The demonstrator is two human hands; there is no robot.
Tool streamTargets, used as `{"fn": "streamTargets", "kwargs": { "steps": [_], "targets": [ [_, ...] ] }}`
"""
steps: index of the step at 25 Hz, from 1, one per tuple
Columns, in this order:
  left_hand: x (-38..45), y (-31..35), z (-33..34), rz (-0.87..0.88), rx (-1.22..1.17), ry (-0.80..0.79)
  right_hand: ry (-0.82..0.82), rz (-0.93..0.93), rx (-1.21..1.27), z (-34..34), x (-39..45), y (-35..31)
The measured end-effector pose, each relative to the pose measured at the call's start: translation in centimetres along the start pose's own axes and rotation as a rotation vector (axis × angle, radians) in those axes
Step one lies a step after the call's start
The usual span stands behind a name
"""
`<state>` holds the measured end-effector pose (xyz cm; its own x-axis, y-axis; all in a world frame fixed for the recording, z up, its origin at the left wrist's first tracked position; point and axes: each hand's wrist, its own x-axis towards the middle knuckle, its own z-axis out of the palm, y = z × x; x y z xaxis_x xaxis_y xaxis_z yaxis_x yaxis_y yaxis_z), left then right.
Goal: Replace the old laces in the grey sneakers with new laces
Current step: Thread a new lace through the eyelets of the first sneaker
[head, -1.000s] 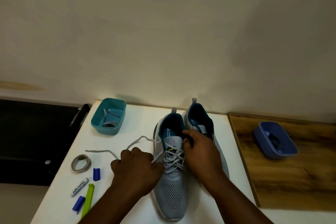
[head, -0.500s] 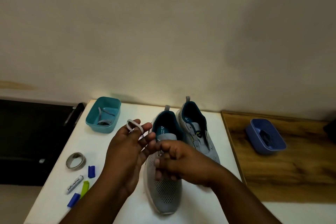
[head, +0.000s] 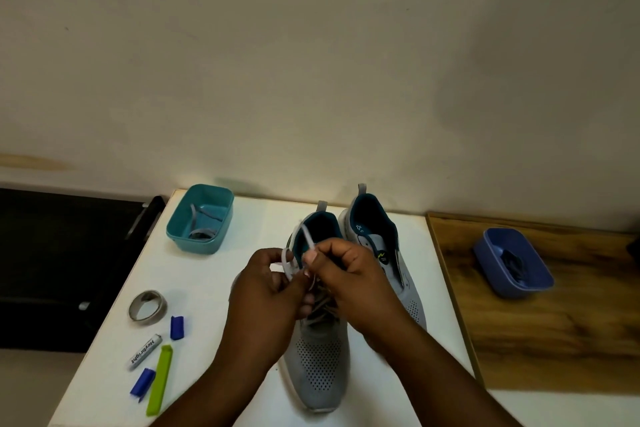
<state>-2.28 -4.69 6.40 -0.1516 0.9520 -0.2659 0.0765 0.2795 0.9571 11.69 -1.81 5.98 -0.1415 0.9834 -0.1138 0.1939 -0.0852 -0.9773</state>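
Observation:
Two grey sneakers with teal lining stand side by side on the white table (head: 242, 229), toes toward me. Over the laced left sneaker (head: 320, 364), my left hand (head: 266, 291) pinches a loop of its light grey lace (head: 288, 258). My right hand (head: 349, 281) pinches the lace's other end, which sticks up above the shoe's opening. The two hands touch above the tongue and hide the upper eyelets. The right sneaker (head: 388, 253) has no lace that I can see. A teal tub (head: 201, 222) at the back left holds grey laces. A blue tub (head: 512, 263) holds something dark.
On the table's left lie a roll of grey tape (head: 148, 307), a battery (head: 145, 352), two blue caps (head: 177, 327) and a green clip (head: 160, 380). A wooden board (head: 554, 340) carries the blue tub at the right. A dark cabinet stands to the left.
My hands came together over the left sneaker; the left hand went from holding the lace out at the side to pinching a loop, and the right hand now holds the other end upright.

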Motion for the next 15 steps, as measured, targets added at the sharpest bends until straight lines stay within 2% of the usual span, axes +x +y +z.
{"fn": "streamTargets", "kwargs": {
  "steps": [3, 5, 6, 7, 8, 9, 10, 12, 14, 15],
  "targets": [
    [-0.1, -0.5, -0.1, -0.178, -0.048, -0.129, 0.157, 0.177, 0.383, -0.6, 0.5, -0.2],
    [0.0, -1.0, -0.3, -0.226, -0.006, -0.149, 0.221, 0.167, 0.359, -1.5, 0.7, 0.0],
    [0.1, -1.3, -0.3, -0.177, 0.125, -0.113, 0.204, 0.14, 0.293, -1.7, 0.6, 0.1],
    [0.2, -1.4, -0.4, -0.067, 0.381, -0.041, 0.175, 0.111, 0.226, -1.5, 0.3, 0.1],
    [0.1, -1.4, -0.4, 0.092, 0.647, 0.064, 0.149, 0.076, 0.147, -1.2, 0.0, 0.4],
    [-0.3, -0.8, -0.2, 0.263, 0.794, 0.145, 0.138, 0.021, 0.032, -0.8, -0.2, 0.6],
    [-0.5, -0.3, 0.0, 0.4, 0.791, 0.139, 0.144, -0.056, -0.11, -0.6, -0.2, 0.9],
    [-0.4, -0.2, 0.7, 0.506, 0.509, -0.066, 0.156, -0.194, -0.251, -0.3, -0.2, 1.2],
    [0.0, -0.8, 1.3, 0.415, 0.205, -0.212, 0.1, -0.162, -0.074, -0.6, -0.3, 0.7],
    [0.4, -1.1, 1.4, 0.394, 0.147, -0.201, 0.044, -0.091, 0.085, -0.7, -0.4, 0.3]
  ]
}}
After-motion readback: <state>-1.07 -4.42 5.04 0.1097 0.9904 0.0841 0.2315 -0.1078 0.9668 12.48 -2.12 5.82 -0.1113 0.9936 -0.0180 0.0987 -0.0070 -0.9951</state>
